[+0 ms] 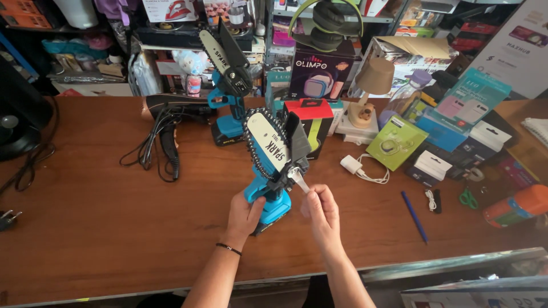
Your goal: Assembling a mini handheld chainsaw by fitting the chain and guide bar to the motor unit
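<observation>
A small blue and black handheld chainsaw (273, 162) stands upright over the brown wooden counter (103, 228), its white bar and chain pointing up. My left hand (245, 215) grips its blue handle from the left. My right hand (321, 206) pinches a small silver wrench (298, 179) whose head sits against the side of the saw body. A second, similar blue chainsaw (227, 85) stands farther back on the counter, untouched.
A black hair dryer (171, 114) with a coiled cord lies back left. Boxes (311, 122), a small lamp (371, 91), a white charger (353, 165), a blue pen (414, 217), green scissors (468, 198) and an orange bottle (516, 206) crowd the right side. Shelves of goods stand behind.
</observation>
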